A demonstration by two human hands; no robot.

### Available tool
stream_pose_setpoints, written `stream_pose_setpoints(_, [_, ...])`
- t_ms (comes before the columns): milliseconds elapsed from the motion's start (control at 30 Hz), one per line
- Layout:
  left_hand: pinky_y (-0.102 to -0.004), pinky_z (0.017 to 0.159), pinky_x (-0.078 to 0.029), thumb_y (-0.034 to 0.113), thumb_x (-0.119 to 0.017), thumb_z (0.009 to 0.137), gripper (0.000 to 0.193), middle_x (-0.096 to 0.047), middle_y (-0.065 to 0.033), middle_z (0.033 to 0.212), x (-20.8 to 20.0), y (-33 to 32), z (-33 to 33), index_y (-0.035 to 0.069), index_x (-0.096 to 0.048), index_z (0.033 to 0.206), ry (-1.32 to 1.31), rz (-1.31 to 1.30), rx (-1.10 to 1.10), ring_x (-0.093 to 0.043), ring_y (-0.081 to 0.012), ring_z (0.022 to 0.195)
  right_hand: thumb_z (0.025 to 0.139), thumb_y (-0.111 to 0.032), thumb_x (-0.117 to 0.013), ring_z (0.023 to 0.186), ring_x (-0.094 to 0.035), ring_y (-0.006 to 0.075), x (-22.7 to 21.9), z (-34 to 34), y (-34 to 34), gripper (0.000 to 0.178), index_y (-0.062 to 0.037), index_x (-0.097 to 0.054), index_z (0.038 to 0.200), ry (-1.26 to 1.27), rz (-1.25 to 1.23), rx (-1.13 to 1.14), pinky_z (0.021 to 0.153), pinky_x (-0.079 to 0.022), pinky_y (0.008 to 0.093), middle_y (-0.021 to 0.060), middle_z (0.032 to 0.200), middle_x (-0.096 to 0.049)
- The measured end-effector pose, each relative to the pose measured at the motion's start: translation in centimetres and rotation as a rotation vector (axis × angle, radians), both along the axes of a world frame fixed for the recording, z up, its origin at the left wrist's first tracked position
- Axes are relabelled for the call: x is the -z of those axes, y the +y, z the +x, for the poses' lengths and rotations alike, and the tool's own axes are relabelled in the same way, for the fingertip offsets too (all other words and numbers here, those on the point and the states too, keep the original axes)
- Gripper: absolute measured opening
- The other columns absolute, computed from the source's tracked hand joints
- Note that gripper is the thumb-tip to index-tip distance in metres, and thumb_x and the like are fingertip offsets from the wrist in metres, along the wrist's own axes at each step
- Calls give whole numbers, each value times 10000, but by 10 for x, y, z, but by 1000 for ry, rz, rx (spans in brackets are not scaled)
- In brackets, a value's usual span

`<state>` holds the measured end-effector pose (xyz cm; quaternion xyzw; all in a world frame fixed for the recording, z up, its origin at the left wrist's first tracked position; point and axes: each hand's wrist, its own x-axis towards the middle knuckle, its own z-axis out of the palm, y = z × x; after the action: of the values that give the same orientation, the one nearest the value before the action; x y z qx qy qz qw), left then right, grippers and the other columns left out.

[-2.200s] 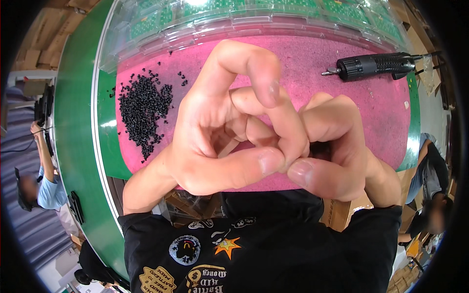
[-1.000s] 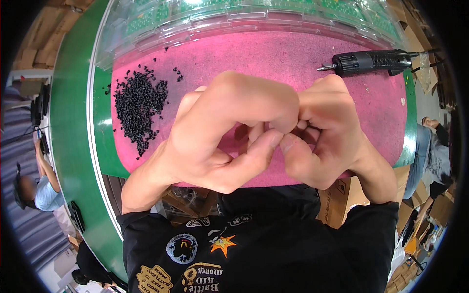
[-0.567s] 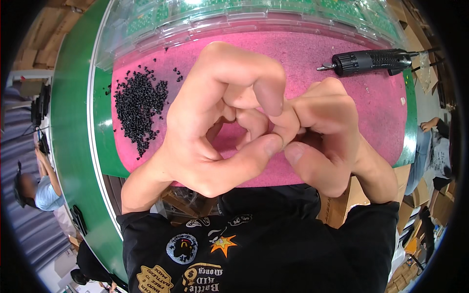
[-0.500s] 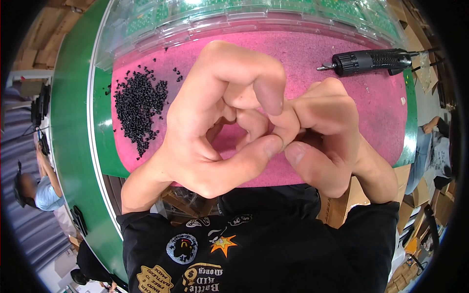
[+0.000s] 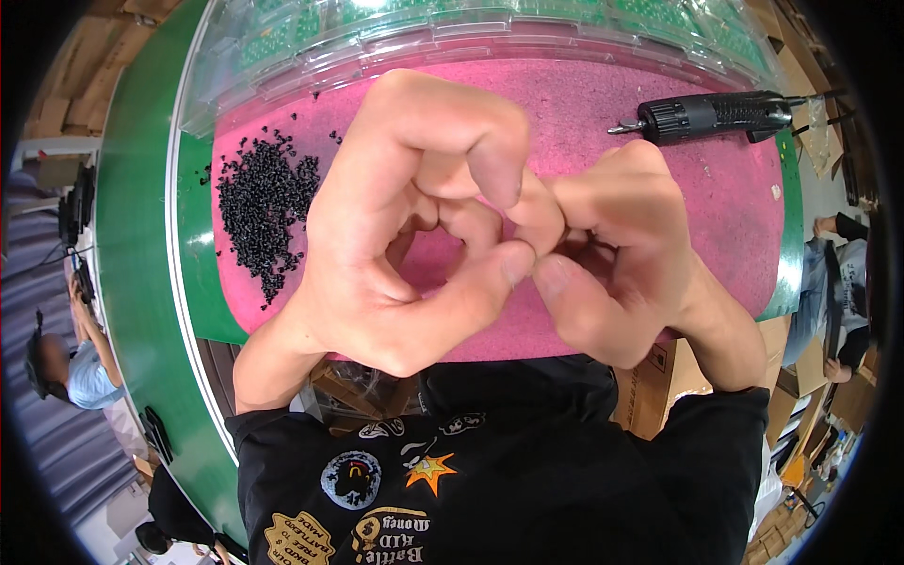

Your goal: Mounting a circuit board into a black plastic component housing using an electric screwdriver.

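My left hand point(image 5: 414, 226) and my right hand point(image 5: 621, 250) are raised above a pink mat point(image 5: 725, 264), their fingertips meeting near the middle. The left fingers curl round, with thumb and fingertips pinched together. On the right, thumb and curled fingers press close against the left fingertips. Whatever is pinched between them, if anything, is hidden by the fingers. Left of my hands lies a heap of small black screws point(image 5: 264, 212) on the mat. A black electric screwdriver point(image 5: 711, 118) rests at the far right, its metal bit pointing left.
Clear plastic trays point(image 5: 471, 33) with green boards line the mat's far edge. Green tabletop point(image 5: 141, 207) runs along the left. One person point(image 5: 89, 372) sits at far left; another point(image 5: 838, 292) is at the right. Cardboard boxes point(image 5: 650, 381) stand below the table edge.
Both hands have shifted slightly left and away from me, still touching at the fingertips. The person at the right has moved their arms.
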<state>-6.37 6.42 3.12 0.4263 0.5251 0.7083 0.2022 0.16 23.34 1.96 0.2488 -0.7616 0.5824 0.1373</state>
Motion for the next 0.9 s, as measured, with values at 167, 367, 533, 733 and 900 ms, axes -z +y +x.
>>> stream_pose_setpoints(167, [-226,481,-419,-161,-564,718,409,-473,-85,691,0,-5,-13,27,-306,973,558,-88,-103,-595,-171,584,632,10,-561,321,-337,104,4,-4,-2,74,-25,-506,597,70,39,99,354,-248,246,-5,426,-347])
stream_pose_setpoints(367, [-232,513,-425,-158,-593,718,418,-477,-66,698,1,-4,-15,26,-319,975,571,-79,-114,-593,-160,580,640,35,-583,322,-330,105,1,-4,-2,198,-51,-439,535,104,83,154,354,-237,255,-14,418,-315])
stream_pose_setpoints(533, [-228,502,-431,-160,-590,733,417,-542,-117,709,2,-4,-15,29,-308,975,612,-84,-113,-569,-137,556,638,38,-579,322,-330,109,1,-5,0,196,-47,-437,534,110,67,138,354,-236,261,-11,420,-307])
stream_pose_setpoints(733, [-228,455,-441,-154,-565,773,406,-572,-203,724,5,-2,-15,37,-278,986,487,-47,-35,-534,-125,524,629,43,-567,326,-330,112,-2,-4,0,181,-42,-437,536,94,50,139,357,-237,262,-8,424,-303])
stream_pose_setpoints(900, [-223,417,-416,-117,-587,810,411,-560,-199,723,7,-2,-14,56,-267,1001,345,-6,-7,-481,-111,463,633,40,-546,333,-331,107,-4,-1,-1,150,-37,-453,545,80,9,118,359,-243,256,2,430,-337])
